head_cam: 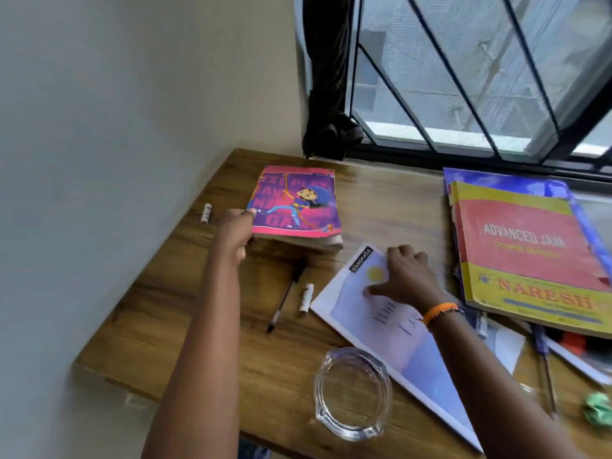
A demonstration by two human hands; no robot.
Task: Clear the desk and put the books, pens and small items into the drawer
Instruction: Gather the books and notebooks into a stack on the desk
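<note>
A pink cartoon-cover notebook (pixel 298 203) lies at the back left of the wooden desk (pixel 185 309). My left hand (pixel 235 231) grips its near left corner, which is raised off the desk. My right hand (pixel 405 276) rests with spread fingers on a pale blue notebook (pixel 390 329) in the middle. A black pen (pixel 284 298) and a small white tube (pixel 306 297) lie between the two books. Another white tube (pixel 206 212) sits by the wall. A red and yellow Advanced Java book (pixel 526 256) tops a stack at the right.
A clear glass ashtray (pixel 352 392) stands near the front edge. Pens (pixel 544 366), papers and a green crumpled thing (pixel 597 409) lie at the right under and beside the stack. A wall bounds the desk's left, a barred window (pixel 480 71) its back.
</note>
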